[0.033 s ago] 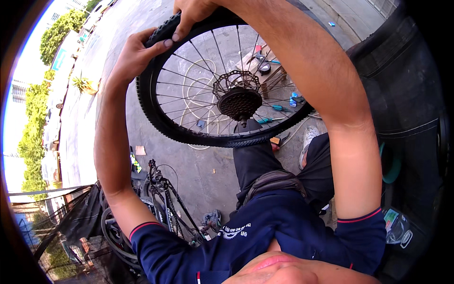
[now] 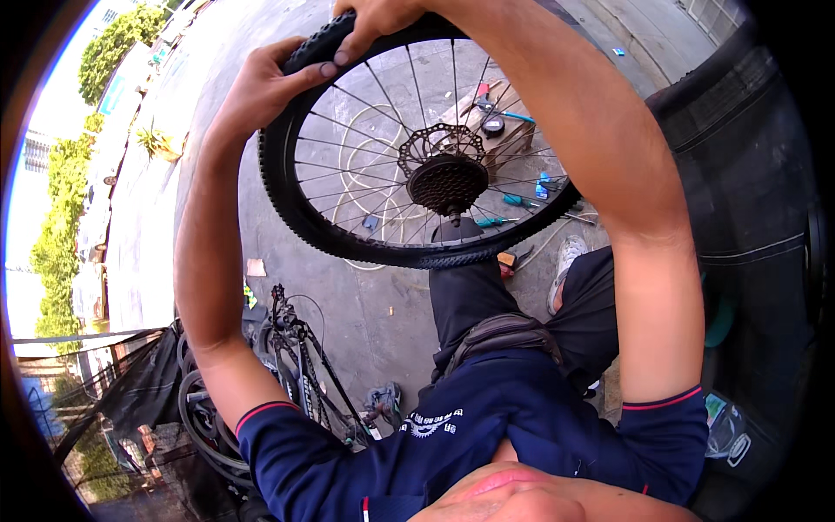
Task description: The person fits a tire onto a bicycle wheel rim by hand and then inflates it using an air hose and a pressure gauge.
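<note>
I hold up a bicycle wheel (image 2: 300,213) with a black knobbly tyre (image 2: 271,178); its lower edge is by my knee. My left hand (image 2: 268,85) is closed round the tyre at the upper left, thumb laid across its side. Close beside it, my right hand (image 2: 376,24) grips the top of the tyre, its thumb pressing near the left thumb; part of this hand is cut off by the picture's edge. At the hub sit a dark sprocket cassette (image 2: 447,184) and a brake disc (image 2: 414,157). My right forearm hides the wheel's upper right side.
Beyond the spokes, a pale hose (image 2: 344,165) loops on the ground near a low wooden block (image 2: 509,143) with tools on it. Teal-handled screwdrivers (image 2: 513,200) lie by my foot. A bicycle (image 2: 304,352) is at the lower left; a dark draped cover (image 2: 739,191) at the right.
The wheel appears slightly farther right, with its spokes at a slightly different angle. Both hands keep their grip on the tyre and shift a little right with it.
</note>
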Available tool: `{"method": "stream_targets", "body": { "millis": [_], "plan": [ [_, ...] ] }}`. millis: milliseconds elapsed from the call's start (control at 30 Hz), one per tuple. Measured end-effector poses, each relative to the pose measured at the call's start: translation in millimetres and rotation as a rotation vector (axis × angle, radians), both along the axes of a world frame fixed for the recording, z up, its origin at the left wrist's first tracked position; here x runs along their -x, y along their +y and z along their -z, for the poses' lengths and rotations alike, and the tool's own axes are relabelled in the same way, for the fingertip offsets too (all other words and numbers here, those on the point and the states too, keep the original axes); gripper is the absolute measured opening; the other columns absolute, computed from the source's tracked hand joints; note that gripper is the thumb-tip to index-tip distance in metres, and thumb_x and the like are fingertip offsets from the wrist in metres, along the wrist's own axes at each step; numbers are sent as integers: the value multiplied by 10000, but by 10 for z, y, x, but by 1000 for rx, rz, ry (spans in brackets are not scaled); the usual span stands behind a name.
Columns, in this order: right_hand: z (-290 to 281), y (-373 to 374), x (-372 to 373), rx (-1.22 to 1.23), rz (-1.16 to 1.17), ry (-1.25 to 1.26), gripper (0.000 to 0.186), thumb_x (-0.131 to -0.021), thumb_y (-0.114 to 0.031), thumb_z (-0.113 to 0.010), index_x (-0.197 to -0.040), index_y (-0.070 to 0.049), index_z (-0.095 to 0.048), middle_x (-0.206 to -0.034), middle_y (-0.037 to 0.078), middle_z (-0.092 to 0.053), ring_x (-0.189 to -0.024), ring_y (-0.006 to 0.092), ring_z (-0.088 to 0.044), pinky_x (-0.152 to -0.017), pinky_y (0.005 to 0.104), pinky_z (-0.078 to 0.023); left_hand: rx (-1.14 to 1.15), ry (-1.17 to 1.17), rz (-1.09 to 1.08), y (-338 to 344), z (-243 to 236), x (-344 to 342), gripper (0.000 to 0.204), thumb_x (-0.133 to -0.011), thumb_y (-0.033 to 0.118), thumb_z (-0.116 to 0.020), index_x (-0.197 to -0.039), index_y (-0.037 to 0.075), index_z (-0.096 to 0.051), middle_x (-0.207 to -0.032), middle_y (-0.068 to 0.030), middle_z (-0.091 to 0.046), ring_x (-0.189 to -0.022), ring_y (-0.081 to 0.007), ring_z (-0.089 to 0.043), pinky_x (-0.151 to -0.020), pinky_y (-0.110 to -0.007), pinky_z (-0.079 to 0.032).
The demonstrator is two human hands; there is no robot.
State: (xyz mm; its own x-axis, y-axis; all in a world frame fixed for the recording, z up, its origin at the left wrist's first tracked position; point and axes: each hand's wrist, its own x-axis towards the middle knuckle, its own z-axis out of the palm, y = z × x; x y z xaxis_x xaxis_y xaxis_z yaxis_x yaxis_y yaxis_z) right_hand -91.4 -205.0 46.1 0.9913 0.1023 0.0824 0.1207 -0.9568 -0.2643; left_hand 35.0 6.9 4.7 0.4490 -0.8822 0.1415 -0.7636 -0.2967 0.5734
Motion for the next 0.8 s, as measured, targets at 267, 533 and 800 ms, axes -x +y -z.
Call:
{"method": "stream_targets", "body": {
  "millis": [267, 533, 800],
  "plan": [
    [229, -223, 174, 47, -16, -245, 481, -798, -466, -814, -1088, -86, -761, -970, 174, -765, -948, 332, -728, -850, 436, -557, 98, -815, -302, 499, 604, 441, 701, -783, 238, -827, -1405, 50, -566, -1162, -207, -707, -979, -371, -731, -848, -452, -586],
    [524, -147, 19, 148, 4, -620, 502, -790, -489, -809, -1035, -60, -720, -961, 208, -736, -945, 384, -716, -834, 489, -567, 105, -1111, -396, 330, 739, 469, 713, -780, 159, -783, -1439, 25, -548, -1099, -193, -736, -837, -335, -755, -700, -418, -616],
    [709, -126, -49, 272, 21, -995, 539, -764, -532, -823, -996, -66, -684, -858, 161, -690, -796, 352, -712, -725, 468, -573, 414, -1304, -407, 185, 862, 119, 649, -738, 151, -873, -1341, 108, -636, -1006, -113, -763, -771, -261, -763, -632, -350, -604]
  ]
}}
